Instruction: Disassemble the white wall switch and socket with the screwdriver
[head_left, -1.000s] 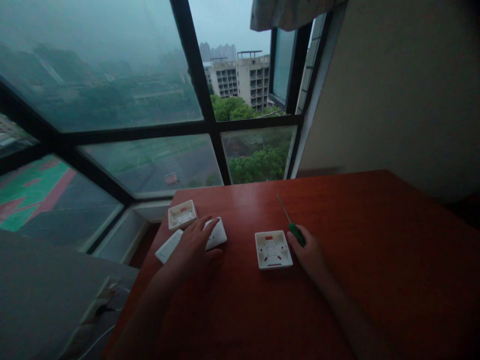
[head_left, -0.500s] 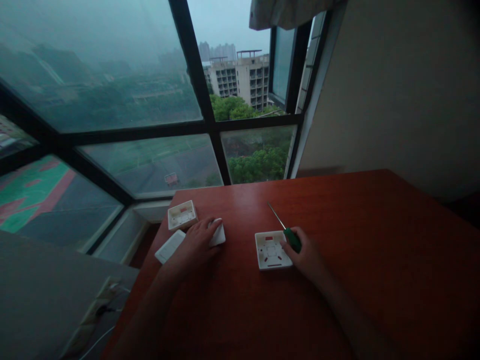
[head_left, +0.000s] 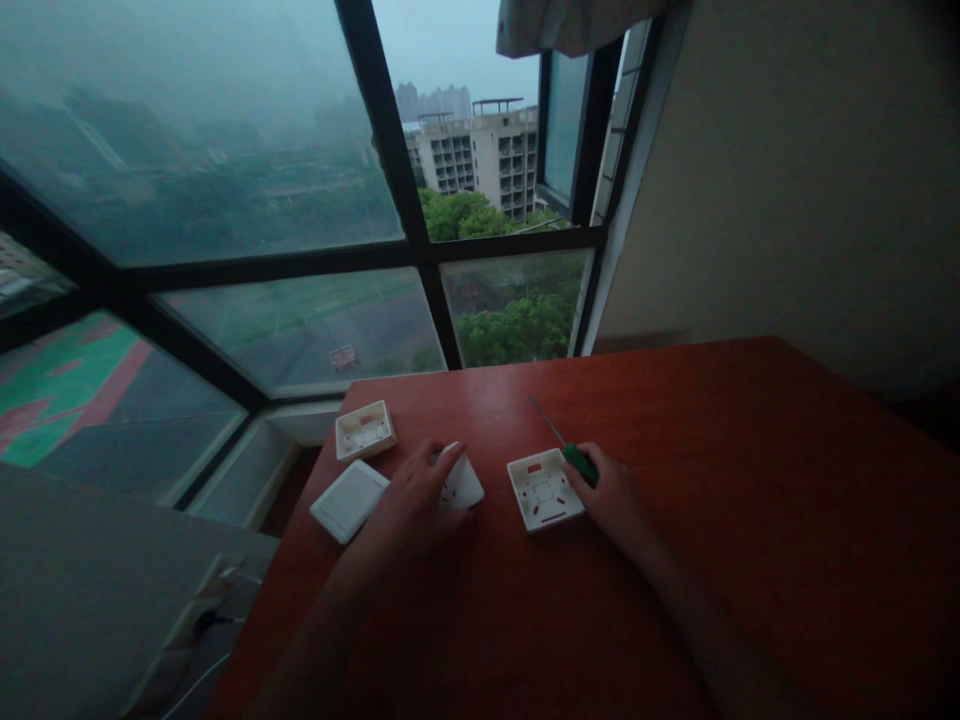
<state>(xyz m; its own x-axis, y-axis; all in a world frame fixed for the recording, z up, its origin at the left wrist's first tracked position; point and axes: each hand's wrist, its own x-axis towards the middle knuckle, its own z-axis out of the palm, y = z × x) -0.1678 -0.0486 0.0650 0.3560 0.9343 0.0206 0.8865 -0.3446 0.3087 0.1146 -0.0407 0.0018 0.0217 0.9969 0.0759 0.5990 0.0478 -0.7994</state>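
Note:
My left hand (head_left: 414, 495) is closed on a white socket faceplate (head_left: 466, 484), with dark slots showing on its face. Its far part is hidden behind my fingers. In my right hand (head_left: 616, 500) is a screwdriver, its green handle (head_left: 580, 464) in my grip and its thin shaft pointing away to the upper left. The same hand's thumb and fingers are at the right edge of a square white mounting box (head_left: 540, 498), which is open side up. Beside my left wrist lies a second white plate (head_left: 346, 500).
Another white mounting box (head_left: 365, 432) sits at the far left of the reddish wooden table (head_left: 720, 430). Beyond the table's back edge are black-framed windows (head_left: 300, 262). A plain wall (head_left: 765, 190) stands at right; sockets with cords (head_left: 206, 620) are low on the left.
My left hand has moved slightly right with the faceplate, which is now tilted and shows its slots. The mounting box by my right hand has turned a little. More of the second plate shows.

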